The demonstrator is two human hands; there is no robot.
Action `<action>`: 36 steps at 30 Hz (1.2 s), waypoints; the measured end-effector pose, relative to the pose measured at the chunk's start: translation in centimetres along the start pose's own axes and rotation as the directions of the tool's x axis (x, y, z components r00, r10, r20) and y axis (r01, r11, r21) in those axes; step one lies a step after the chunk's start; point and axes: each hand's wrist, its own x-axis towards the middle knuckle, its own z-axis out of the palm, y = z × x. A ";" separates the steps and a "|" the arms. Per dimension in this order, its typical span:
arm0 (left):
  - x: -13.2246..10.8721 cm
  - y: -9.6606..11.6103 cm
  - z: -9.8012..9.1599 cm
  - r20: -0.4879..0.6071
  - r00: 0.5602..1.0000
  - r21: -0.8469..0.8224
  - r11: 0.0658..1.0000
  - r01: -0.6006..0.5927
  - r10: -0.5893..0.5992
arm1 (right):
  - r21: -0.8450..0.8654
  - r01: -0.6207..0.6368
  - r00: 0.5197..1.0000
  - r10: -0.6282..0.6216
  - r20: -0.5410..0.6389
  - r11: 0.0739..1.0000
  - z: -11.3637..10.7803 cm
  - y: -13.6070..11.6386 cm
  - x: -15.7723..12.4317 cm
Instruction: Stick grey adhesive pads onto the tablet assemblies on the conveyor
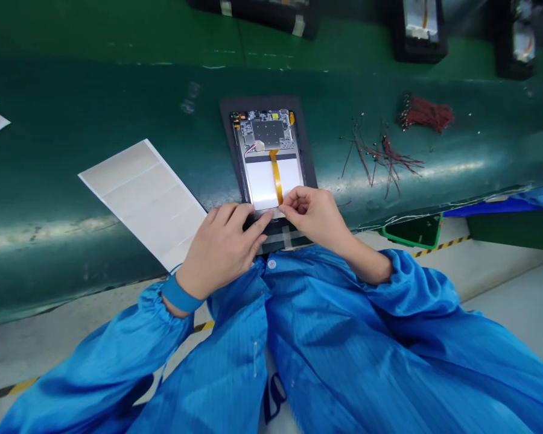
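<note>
1. At nine o'clock, a white label sheet (pixel 142 202) lies flat on the green mat (pixel 95 114), just beside the left hand.
2. At seven o'clock, the left hand (pixel 219 250) lies open with its fingers a bit bent. It is on the low end of a black tray (pixel 228 150) and seems to hold nothing. A blue wrist strap (pixel 176 293) wraps the wrist.
3. At twelve o'clock, an open tablet (pixel 266 157) sits in the tray. It has a white patch (pixel 260 184) and an orange ribbon (pixel 277 176) on it.
4. At one o'clock from the left hand, the right hand (pixel 310 214) pinches at the patch's low edge. Its thumb and finger are close together, but I cannot tell if they have hold of it.
5. At two o'clock, thin red wires (pixel 382 160) lie in a loose heap, near a red bunch (pixel 428 113).
6. The work in hand is at that low edge. The next move calls for slow, soft fingers, since the ribbon is just above them.
</note>
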 end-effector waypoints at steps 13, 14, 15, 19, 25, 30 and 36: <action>0.4 0.8 -0.1 -0.015 0.998 -0.033 0.997 0.065 -0.066 | -0.485 0.058 0.998 -0.061 0.010 0.873 -0.3 -0.3 -0.4; 1.1 1.0 -0.1 -0.019 0.998 -0.039 0.998 0.058 -0.059 | -0.471 0.052 0.998 -0.055 0.007 0.881 -0.7 0.1 -0.3; 1.8 1.3 0.0 -0.012 0.999 -0.052 0.998 0.045 -0.046 | -0.446 0.058 0.998 -0.059 0.012 0.893 -1.2 0.5 -0.2; 3.7 1.9 0.6 0.055 0.998 -0.125 0.992 -0.025 0.032 | -0.320 0.139 0.990 -0.127 0.061 0.937 -2.3 1.9 0.0; -0.7 -0.9 -0.5 0.091 0.992 -0.202 0.974 0.105 -0.088 | -0.305 0.187 0.982 -0.174 0.071 0.934 -3.4 2.7 -1.4; 1.1 -1.7 -0.8 0.310 0.752 -0.652 0.446 0.613 -0.581 | -0.477 0.047 0.997 -0.070 -0.030 0.878 -4.2 3.1 -2.8; 8.8 -3.3 -2.3 0.519 0.504 -0.834 -0.281 0.476 -0.690 | -0.355 0.082 0.996 -0.072 0.043 0.931 -3.0 1.5 0.4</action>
